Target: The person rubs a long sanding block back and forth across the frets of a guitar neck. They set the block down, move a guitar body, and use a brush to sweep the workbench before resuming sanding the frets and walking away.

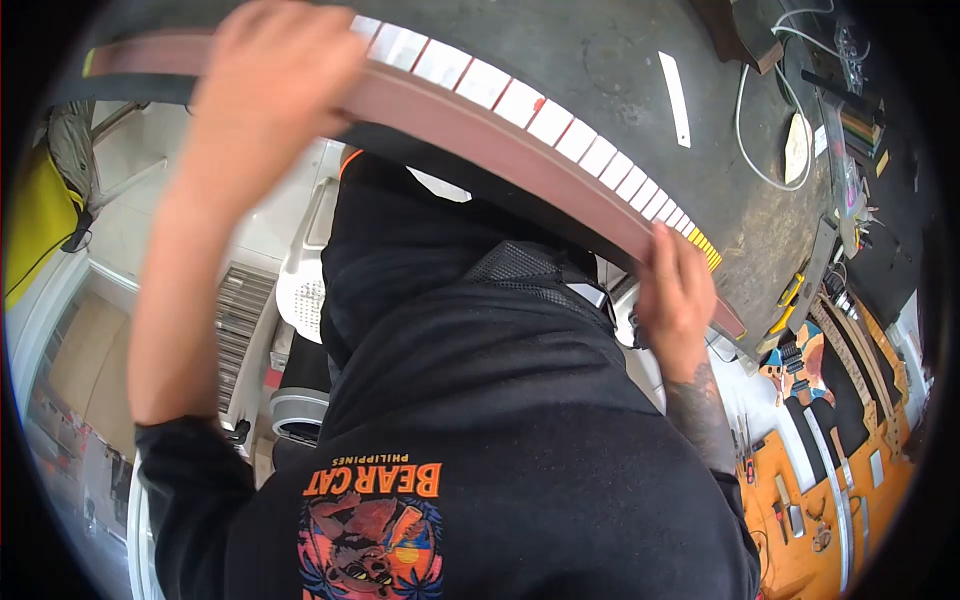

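Observation:
A long reddish-brown bar lies along the front edge of the dark table. Beside its far side runs a fretboard covered with white tape pieces between the frets, yellow ones at the right end, and a small red mark on one piece. My left hand, slightly blurred, is closed over the bar's left part, hiding some of the white pieces. Toward the right end, my right hand rests on the bar with its fingers bent around the near edge.
On the dark table lie a white strip, a white cable and a yellow-handled tool. Tools and a colourful guitar-shaped piece are at the right. A white stool stands below, left of my legs.

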`<action>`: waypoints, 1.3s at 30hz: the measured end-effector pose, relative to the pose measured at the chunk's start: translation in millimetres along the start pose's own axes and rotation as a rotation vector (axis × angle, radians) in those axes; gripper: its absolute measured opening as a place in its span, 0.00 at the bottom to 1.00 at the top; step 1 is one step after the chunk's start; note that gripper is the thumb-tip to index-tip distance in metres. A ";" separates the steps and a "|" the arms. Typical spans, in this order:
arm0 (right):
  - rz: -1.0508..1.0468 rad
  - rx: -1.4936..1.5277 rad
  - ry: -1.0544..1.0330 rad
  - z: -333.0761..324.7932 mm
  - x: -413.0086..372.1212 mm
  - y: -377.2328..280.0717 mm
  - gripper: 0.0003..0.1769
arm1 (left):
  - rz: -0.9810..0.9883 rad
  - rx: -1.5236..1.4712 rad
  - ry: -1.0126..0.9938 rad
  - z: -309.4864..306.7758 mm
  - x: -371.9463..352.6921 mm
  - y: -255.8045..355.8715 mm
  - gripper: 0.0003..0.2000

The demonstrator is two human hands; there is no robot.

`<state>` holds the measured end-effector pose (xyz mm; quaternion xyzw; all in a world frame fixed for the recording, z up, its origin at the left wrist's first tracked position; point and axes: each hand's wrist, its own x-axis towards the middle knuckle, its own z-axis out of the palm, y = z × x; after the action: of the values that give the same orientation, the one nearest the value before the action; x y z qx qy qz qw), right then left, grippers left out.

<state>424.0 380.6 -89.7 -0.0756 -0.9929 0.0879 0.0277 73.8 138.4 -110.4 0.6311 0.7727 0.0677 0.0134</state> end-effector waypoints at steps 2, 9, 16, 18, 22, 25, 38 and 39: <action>0.033 0.003 -0.103 -20.1 -35.8 33.3 0.31 | 0.015 -0.099 0.126 16.1 22.7 53.6 0.25; -0.039 0.025 0.034 9.7 18.1 -8.5 0.32 | -0.088 0.031 -0.064 -6.0 -12.3 -16.3 0.20; -0.001 0.049 -0.068 -5.1 -5.8 8.1 0.31 | 0.019 0.029 -0.109 -2.2 6.8 8.3 0.18; 0.008 0.025 -0.127 -24.7 -42.3 38.9 0.32 | 0.030 -0.126 0.058 13.5 29.0 64.8 0.11; -0.004 0.035 -0.063 -16.0 -36.2 37.2 0.29 | 0.012 -0.093 -0.037 5.8 24.1 56.1 0.11; -0.040 0.019 -0.033 6.2 28.9 -16.8 0.32 | -0.052 0.018 -0.098 -13.8 -13.1 -30.8 0.26; -0.006 0.044 -0.035 -13.4 -1.2 17.3 0.32 | 0.004 -0.025 -0.104 -1.3 18.7 25.7 0.15; -0.022 0.053 -0.031 -5.4 20.0 1.9 0.33 | 0.003 -0.008 -0.076 -6.0 5.7 -4.7 0.18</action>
<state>404.9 386.4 -83.9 -0.0626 -0.9913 0.1150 0.0151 67.4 142.5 -104.7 0.6342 0.7704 0.0467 0.0453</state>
